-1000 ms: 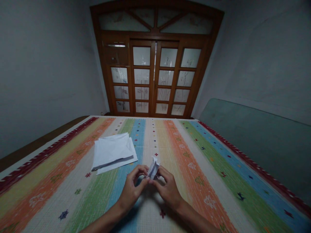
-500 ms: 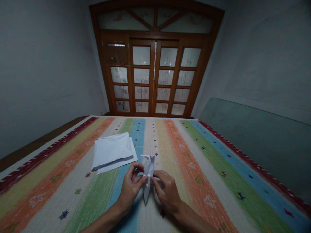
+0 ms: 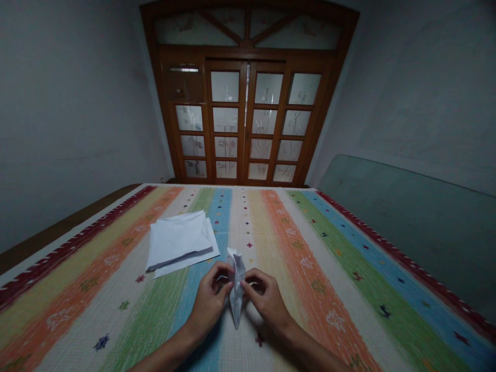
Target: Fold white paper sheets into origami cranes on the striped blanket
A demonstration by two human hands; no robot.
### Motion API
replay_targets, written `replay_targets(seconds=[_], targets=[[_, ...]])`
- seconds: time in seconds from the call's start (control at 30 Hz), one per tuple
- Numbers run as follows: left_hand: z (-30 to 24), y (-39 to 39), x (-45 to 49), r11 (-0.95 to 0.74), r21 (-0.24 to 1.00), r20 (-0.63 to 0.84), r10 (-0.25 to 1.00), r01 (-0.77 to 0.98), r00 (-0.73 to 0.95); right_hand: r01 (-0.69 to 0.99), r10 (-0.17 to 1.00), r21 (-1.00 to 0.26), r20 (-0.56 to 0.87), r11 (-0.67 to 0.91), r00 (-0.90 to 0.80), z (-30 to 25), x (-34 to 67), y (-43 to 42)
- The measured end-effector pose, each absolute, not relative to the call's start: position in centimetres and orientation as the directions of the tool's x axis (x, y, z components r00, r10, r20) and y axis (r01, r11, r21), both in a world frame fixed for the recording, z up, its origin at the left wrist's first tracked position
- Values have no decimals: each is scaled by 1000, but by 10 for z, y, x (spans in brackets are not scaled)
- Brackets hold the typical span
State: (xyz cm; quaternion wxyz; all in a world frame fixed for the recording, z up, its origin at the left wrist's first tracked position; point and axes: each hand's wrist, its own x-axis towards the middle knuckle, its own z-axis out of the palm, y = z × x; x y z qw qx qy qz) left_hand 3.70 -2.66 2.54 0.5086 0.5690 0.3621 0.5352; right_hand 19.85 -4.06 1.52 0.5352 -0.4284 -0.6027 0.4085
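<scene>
Between my two hands is a narrow folded white paper (image 3: 237, 292), its sharp point toward me and its broader, creased end away from me. My left hand (image 3: 214, 289) pinches its left side between thumb and fingers. On the opposite side, my right hand (image 3: 264, 293) grips the paper in the same way, thumb against its middle. The paper is held just above the striped tablecloth, and the fingertips behind it are partly hidden.
A stack of white paper sheets (image 3: 180, 240) lies on the striped tablecloth (image 3: 155, 320), left of and beyond my hands. Past the far table edge are wooden doors (image 3: 248, 119) with glass panes. A pale green panel (image 3: 406, 206) stands along the right side.
The folded paper has turned slightly, and its far end looks narrower, with the thin flap at upper left no longer sticking out. Both hands stay on it with small finger shifts.
</scene>
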Motion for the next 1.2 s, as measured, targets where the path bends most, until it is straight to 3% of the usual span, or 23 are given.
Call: replay_targets(seconds=[0.2, 0.4, 0.6, 0.73, 0.87, 0.97, 1.1, 1.2], targets=[[30, -32, 37, -258, 959, 280, 924, -114, 261, 11, 946, -951, 307, 309, -106, 18, 199, -39], [31, -36, 36, -348, 929, 324, 929, 125, 178, -2, 967, -967, 255, 255, -17, 14, 199, -38], [28, -31, 36, -244, 970, 244, 961, -18, 130, -125, 974, -966, 226, 225, 5, 19, 204, -36], [32, -32, 37, -232, 972, 224, 959, 25, 174, -71, 967, -971, 236, 230, -100, 24, 205, -36], [35, -34, 36, -264, 962, 246, 950, 71, 194, -74, 980, -989, 135, 125, -147, 22, 203, -37], [32, -35, 35, -222, 975, 221, 946, -22, 235, -81, 977, -991, 119, 106, -176, 21, 203, -37], [28, -35, 36, 26, 972, 79, 900, -234, 429, -109, 951, -991, 105, 76, -292, 23, 207, -36], [31, -36, 36, 150, 933, 28, 875, -328, 483, -80, 930, -996, 72, 46, -360, 24, 213, -34]])
